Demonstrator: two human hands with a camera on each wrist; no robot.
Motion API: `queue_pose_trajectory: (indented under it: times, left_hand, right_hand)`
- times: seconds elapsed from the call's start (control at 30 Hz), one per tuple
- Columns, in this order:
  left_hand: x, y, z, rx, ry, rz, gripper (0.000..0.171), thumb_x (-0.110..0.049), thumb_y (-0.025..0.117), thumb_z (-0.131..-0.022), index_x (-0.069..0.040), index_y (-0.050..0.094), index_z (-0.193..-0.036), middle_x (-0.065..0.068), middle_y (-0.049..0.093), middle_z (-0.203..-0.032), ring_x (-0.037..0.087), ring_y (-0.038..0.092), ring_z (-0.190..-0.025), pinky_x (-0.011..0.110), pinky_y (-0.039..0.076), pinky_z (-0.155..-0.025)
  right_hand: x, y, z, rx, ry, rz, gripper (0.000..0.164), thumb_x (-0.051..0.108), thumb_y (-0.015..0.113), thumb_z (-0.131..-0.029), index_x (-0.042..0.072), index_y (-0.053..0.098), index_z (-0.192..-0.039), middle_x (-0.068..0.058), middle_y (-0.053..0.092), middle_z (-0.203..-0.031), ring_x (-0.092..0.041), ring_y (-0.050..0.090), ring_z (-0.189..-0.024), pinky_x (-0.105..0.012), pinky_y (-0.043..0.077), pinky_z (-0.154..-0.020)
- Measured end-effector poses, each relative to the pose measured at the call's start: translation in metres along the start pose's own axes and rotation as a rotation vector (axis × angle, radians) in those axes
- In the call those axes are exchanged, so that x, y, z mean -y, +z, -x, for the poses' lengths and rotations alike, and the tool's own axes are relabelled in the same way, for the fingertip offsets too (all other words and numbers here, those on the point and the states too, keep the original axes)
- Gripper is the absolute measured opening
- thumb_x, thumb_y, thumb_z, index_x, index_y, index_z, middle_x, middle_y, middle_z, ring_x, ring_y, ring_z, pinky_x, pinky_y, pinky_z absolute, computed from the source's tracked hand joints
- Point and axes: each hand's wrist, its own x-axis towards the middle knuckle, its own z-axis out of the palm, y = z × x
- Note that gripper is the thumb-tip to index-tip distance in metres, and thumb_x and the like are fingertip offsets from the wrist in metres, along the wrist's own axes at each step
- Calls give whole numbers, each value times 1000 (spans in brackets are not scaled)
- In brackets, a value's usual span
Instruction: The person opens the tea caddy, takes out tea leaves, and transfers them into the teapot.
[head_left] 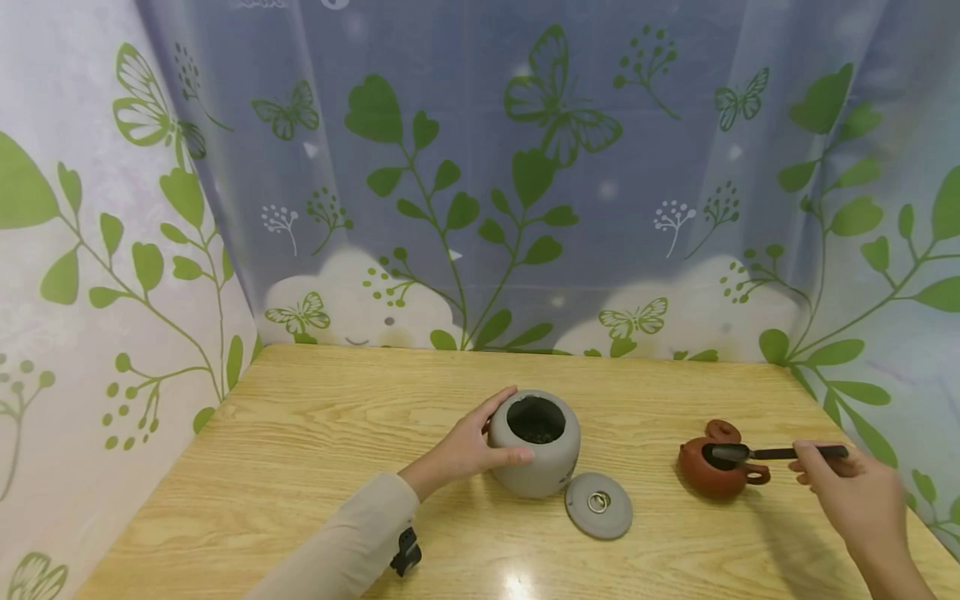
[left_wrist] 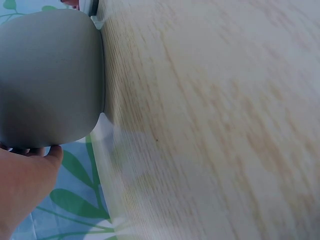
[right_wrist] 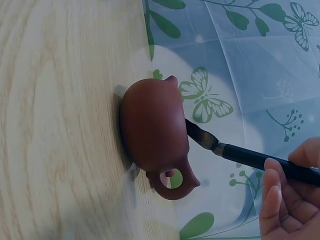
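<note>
My left hand point(head_left: 471, 443) holds the side of a round grey jar point(head_left: 531, 468), thumb on its front and fingers round the far side. Dark loose bits, like tea leaves, lie inside the jar. The left wrist view shows the jar's smooth wall point(left_wrist: 50, 80) close up. In my right hand point(head_left: 855, 492) is a slim tea scoop point(head_left: 795, 454), pinched by its black handle. Its dark head dips into the mouth of a red-brown clay teapot point(head_left: 716, 482). From the right wrist view, the scoop point(right_wrist: 245, 154) slants into the upright teapot point(right_wrist: 155, 125), its tip hidden inside.
The jar's grey lid point(head_left: 599, 506), with a small metal ring on top, lies against the jar's front right. Behind the teapot is its red-brown lid point(head_left: 723, 431). Everything stands on a wood-grain table point(head_left: 300, 433), enclosed by patterned curtains point(head_left: 480, 208) at back and sides.
</note>
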Motion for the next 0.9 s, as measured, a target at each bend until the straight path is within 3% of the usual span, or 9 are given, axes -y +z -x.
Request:
queue_pose_trajectory:
  times: [0.17,0.27,0.37,0.6,0.9]
  left_hand:
    - [-1,0,0,-3,2,-7,92,-46,78,-78,-36,23,-151,-2,24,-157,26,30,-141,49,33,-109]
    - [-2,0,0,-7,-2,-13,93,-47,78,-77,-36,23,-151,-2,24,-157,27,30,-141,49,33,-109]
    - [-2,0,0,-10,-7,-14,93,-47,78,-77,-37,23,-151,-1,24,-157,28,30,-141,50,33,-109]
    - [-2,0,0,-12,-2,-15,93,-46,78,-78,-35,23,-152,-1,23,-157,27,30,-141,50,32,-110]
    - [-2,1,1,-16,3,-22,93,-46,78,-77,-34,23,-152,-2,23,-157,26,29,-141,49,32,-110]
  right_hand:
    - [4,3,-1,-35,31,-132,26,34,60,-95,13,72,-84,27,61,-61,4,59,-58,-13,46,-53]
    - [8,5,-3,-57,40,-231,16,27,63,-94,23,71,-81,25,63,-61,4,61,-56,-11,48,-54]
    - [13,9,-5,-68,62,-329,16,23,65,-93,27,71,-79,21,65,-61,2,62,-55,-10,48,-55]
    - [26,24,-6,-78,108,-479,18,22,67,-91,21,73,-74,15,67,-61,0,63,-55,-13,50,-55]
    - [37,47,-3,73,55,-680,14,18,68,-91,10,75,-83,7,71,-68,-7,68,-61,-19,54,-57]
